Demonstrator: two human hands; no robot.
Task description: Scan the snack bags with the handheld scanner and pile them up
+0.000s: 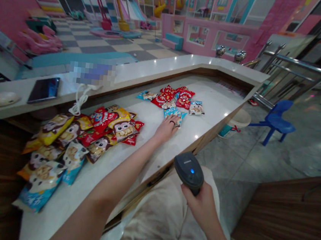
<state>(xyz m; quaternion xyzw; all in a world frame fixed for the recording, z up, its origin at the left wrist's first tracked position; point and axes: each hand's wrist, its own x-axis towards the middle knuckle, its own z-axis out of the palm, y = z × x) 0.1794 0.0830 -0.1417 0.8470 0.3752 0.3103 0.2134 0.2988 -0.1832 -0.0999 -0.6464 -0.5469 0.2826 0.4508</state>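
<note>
While the right hand (200,207) grips a black scanner (188,172) above the beige cloth of the lap (164,221) at lower center, its fingers are wrapped closely around the body of the unit. A blue lamp is lit on the scanner's top face.

The left hand (166,129) lies on the white counter (141,160) at center, with its fingers spread and slightly curved. It presses on a blue-and-white packet (172,114); no pinch can be seen. A ring is fitted on one finger.

Packets are arranged in two groups. The heap (81,138) at left of the frame is the larger: yellow, red and blue-and-white packets overlap one another. The smaller group (170,98) lies beyond the left hand at upper center, with red and blue-and-white packets loosely spaced. As far as the frame shows, most packets remain in the heap.

On the ledge at left are a white cable (80,100), a dark tablet (43,90) and a white object (2,99). A blurred patch (92,72) covers part of the ledge. Right of the counter stand a bucket (236,122) and a blue chair (276,120). A steel railing (291,72) runs behind them, and a pink play area (204,29) fills the top of the frame.
</note>
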